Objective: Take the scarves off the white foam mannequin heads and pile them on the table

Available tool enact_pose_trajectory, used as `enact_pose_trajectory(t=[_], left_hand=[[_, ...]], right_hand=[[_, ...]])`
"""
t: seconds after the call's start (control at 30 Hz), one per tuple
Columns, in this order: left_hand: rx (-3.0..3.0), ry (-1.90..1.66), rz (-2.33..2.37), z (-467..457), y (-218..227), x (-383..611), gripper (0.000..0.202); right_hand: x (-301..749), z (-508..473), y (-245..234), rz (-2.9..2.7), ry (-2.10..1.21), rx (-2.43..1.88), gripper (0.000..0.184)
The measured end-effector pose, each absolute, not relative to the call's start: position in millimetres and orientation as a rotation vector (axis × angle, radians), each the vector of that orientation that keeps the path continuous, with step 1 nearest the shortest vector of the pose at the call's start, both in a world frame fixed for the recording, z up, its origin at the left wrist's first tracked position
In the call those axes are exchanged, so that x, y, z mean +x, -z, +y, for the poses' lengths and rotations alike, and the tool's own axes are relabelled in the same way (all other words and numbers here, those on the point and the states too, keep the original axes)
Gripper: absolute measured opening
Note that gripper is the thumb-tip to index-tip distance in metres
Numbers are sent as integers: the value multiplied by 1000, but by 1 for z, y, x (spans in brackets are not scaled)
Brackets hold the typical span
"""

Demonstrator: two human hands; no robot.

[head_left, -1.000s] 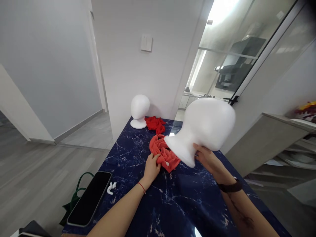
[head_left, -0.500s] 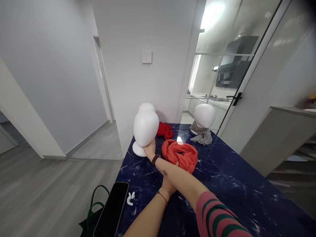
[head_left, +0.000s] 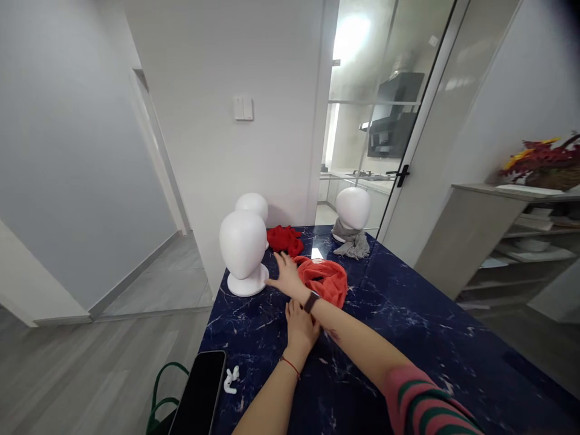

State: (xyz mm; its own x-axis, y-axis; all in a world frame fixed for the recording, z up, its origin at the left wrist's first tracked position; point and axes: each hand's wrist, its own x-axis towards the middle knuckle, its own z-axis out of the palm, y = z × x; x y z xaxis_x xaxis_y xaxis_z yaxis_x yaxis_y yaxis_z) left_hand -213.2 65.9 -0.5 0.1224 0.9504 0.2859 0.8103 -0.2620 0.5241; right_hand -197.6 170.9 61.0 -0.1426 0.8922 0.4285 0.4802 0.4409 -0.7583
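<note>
Dark blue marbled tabletop [head_left: 408,338] fills the foreground, white wall behind. Right hand [head_left: 286,275], fingers spread and holding nothing, hovers just beside the base of the near white foam head [head_left: 243,251], which stands upright by the left edge. Left hand [head_left: 299,325] lies flat under the right forearm, fingers loose, near the orange scarf [head_left: 326,281]. Phone [head_left: 199,393] and earbuds [head_left: 231,379] sit at the near corner.

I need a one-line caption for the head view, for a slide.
Right hand open beside a white foam head, left hand flat on the blue marble table, near an orange scarf.
</note>
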Motion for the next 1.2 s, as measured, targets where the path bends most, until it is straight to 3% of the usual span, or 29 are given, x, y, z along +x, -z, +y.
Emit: enact_pose_trajectory(t=[0.1, 0.2, 0.33, 0.43, 0.57, 0.67, 0.77, 0.93, 1.1, 1.2], left_hand=[[2112, -977, 1854, 64, -8, -216, 30], [2107, -1062, 1809, 64, -11, -217, 24], [2017, -1031, 1725, 63, -11, -218, 61], [2089, -934, 1631, 61, -16, -220, 71], [2119, -961, 1706, 68, -35, -219, 48], [2107, -1122, 1980, 89, -57, -218, 44], [2095, -1038, 2258, 122, -68, -217, 51], [1896, -701, 2334, 157, -30, -209, 78], [2163, -715, 2192, 157, 2, -202, 60], [2155, -703, 2232, 157, 2, -205, 47]], right_hand=[[-114, 168, -66, -1709, -386, -1448, 76], [-58, 157, -49, -1810, -511, -1527, 66], [-50, 119, -24, -2071, -780, -1076, 34], [-55, 91, -31, -2075, -1005, -877, 36], [-32, 82, -57, -1873, -1104, -806, 39], [-2, 91, -57, -1719, -1024, -906, 38], [23, 105, -38, -1623, -981, -1034, 33], [61, 151, -13, -1530, -723, -1212, 31], [97, 243, -22, -1552, -168, -1576, 40], [104, 299, -27, -1572, -35, -1859, 50]])
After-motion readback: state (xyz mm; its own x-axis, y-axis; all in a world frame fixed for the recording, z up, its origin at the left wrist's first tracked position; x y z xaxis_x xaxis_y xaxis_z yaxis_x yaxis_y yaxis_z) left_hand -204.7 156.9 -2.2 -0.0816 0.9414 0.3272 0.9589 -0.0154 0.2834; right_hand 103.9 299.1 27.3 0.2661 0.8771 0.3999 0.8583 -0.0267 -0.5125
